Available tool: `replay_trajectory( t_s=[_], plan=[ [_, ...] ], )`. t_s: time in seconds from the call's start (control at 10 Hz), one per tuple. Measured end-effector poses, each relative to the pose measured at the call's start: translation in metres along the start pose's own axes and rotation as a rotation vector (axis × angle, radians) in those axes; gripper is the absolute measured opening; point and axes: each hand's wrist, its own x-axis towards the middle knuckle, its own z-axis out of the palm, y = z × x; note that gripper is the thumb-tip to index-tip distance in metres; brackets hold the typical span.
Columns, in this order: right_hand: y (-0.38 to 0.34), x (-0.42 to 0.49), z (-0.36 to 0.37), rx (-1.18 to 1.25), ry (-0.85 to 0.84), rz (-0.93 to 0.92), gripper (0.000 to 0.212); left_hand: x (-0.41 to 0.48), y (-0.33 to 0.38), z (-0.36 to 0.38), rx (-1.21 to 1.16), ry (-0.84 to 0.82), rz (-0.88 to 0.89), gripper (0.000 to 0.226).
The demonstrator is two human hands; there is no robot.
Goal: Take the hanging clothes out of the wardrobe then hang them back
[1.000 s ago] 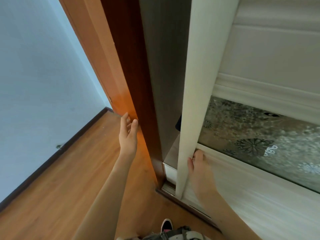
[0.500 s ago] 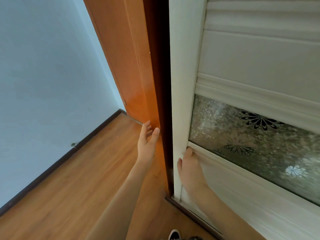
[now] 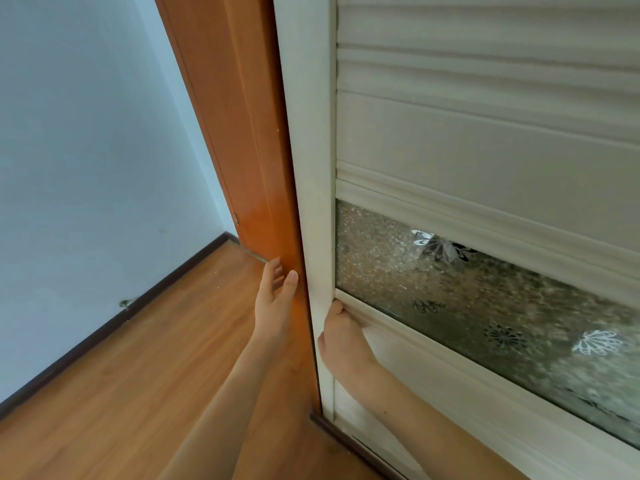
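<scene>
The white sliding wardrobe door (image 3: 467,140) fills the right side and sits flush against the orange wooden side panel (image 3: 242,116), with no gap showing. No hanging clothes are visible; the inside of the wardrobe is hidden behind the door. My right hand (image 3: 341,337) grips the door at its left stile, fingers hooked on the moulding under the frosted flower-patterned glass strip (image 3: 450,292). My left hand (image 3: 275,299) is open, fingers apart, palm toward the side panel just left of the door edge, holding nothing.
A pale blue wall (image 3: 86,150) with a dark skirting board (image 3: 104,327) runs along the left. Wooden floor (image 3: 138,375) lies below my arms. A dark bottom track (image 3: 346,441) runs under the door.
The door has slid left under my right hand, closing the dark opening seen a second ago. My left hand stayed open near the side panel.
</scene>
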Motion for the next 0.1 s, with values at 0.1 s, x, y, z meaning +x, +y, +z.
replay_trajectory(
  t_s=[0.1],
  plan=[
    [0.007, -0.0147, -0.0407, 0.207, -0.12, -0.025, 0.036, -0.0054, 0.0184, -0.0084, 0.083, 0.088, 0.062, 0.044]
  ],
)
